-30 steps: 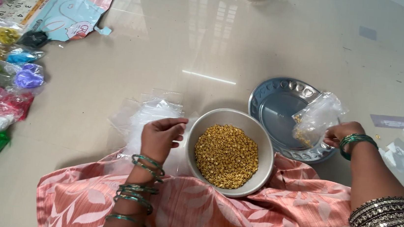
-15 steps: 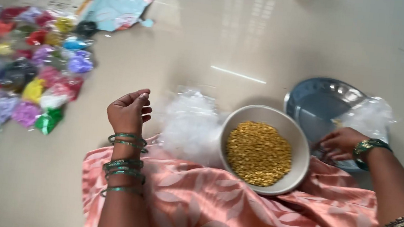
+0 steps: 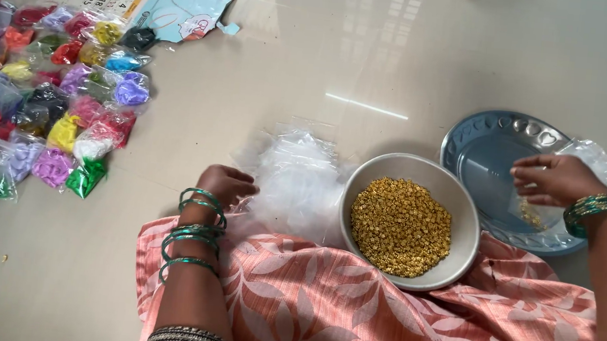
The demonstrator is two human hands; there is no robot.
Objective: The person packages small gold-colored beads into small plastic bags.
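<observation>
floor: left hand (image 3: 226,184) on clear bags (image 3: 295,184).

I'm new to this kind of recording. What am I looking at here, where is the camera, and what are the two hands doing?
The single view comes from a camera on a person's head, looking down at their own bare hands above a pale glossy floor. The left hand rests on a heap of empty clear plastic bags. The right hand holds a small clear bag with a few gold beads over a round steel plate. Between them sits a round grey bowl of gold beads. Small bags of coloured pieces lie far left.
</observation>
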